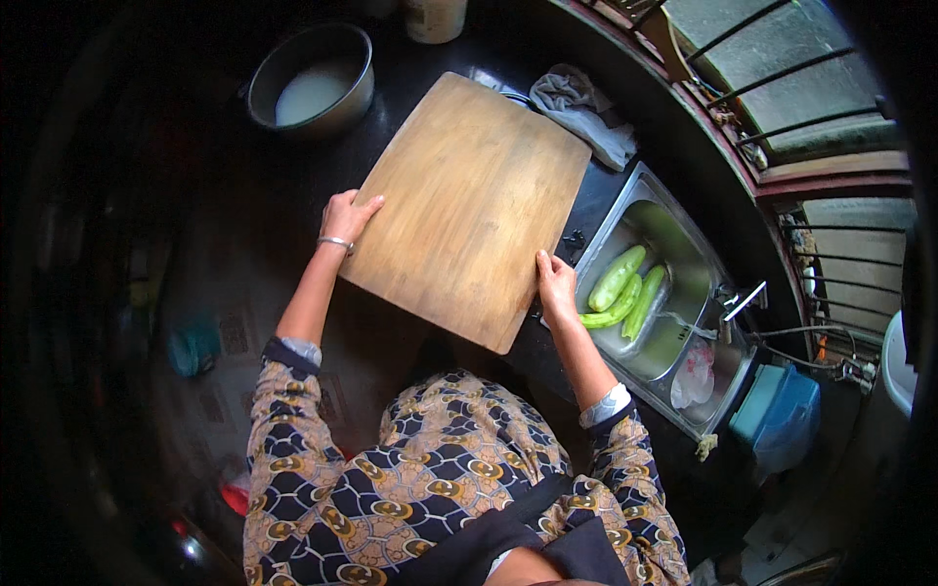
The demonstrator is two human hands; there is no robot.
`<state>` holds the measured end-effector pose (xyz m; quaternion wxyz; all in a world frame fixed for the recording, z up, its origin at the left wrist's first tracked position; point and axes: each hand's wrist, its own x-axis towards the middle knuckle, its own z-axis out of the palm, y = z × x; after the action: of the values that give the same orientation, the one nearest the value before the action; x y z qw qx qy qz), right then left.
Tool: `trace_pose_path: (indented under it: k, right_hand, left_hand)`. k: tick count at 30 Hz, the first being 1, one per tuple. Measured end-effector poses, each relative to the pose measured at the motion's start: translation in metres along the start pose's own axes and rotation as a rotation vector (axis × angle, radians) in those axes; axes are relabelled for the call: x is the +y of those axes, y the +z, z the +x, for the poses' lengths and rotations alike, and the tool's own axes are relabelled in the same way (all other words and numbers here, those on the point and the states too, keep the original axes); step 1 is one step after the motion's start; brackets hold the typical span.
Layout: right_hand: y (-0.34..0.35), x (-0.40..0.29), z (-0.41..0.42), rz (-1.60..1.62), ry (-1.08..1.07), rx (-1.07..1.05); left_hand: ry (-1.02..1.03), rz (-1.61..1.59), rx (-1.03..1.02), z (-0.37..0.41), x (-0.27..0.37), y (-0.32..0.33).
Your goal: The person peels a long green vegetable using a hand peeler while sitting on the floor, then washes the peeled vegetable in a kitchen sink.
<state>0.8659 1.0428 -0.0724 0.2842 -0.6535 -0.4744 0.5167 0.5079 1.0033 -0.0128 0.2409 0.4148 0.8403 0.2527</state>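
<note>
A large rectangular wooden cutting board (469, 212) is held between my two hands, its near part reaching past the edge of the dark counter. My left hand (349, 217), with a silver bangle at the wrist, grips the left edge, thumb on top. On the right edge, my right hand (557, 282) holds the board with the thumb upward; its fingers are partly hidden. Just right of that hand, several peeled green gourds (618, 278) lie in a stainless steel sink (678, 359).
A metal pot (359, 95) with cloudy liquid stands at the back left. A crumpled cloth (582, 110) lies beyond the board, near a light container (435, 18). The faucet (741, 302) rises at the sink's right side. A blue plastic box (784, 410) sits past the sink, below barred windows.
</note>
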Motion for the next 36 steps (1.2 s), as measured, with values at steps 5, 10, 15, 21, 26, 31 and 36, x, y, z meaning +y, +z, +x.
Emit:
trace_pose_path:
  k: [5,10,15,21,26,31,36]
  right_hand:
    - [-0.031,-0.056,-0.011,-0.741,-0.242,-0.237]
    - [-0.104,-0.08,-0.041,-0.354,-0.139,-0.303]
    - [-0.229,-0.132,-0.045,-0.507,-0.563,-0.017]
    - [-0.391,-0.299,-0.023,-0.03,-0.875,0.431]
    - [-0.423,-0.397,0.038,0.181,-0.782,0.397]
    - [-0.406,-0.475,0.086,0.182,-0.887,0.519]
    - [-0.376,-0.512,0.098,-0.059,-0.745,0.901]
  left_hand:
    - [0.45,0.487,0.34,0.002,0.046,0.004]
    - [0.584,0.082,0.029,-0.057,0.076,-0.004]
    - [0.654,-0.014,-0.106,-0.086,0.089,0.022]
    - [0.753,0.204,-0.127,-0.13,0.111,0.036]
    - [0.697,0.258,-0.14,-0.163,0.095,0.045]
    - [0.636,0.24,-0.103,-0.185,0.066,0.061]
    - [0.542,0.195,-0.071,-0.204,0.046,0.053]
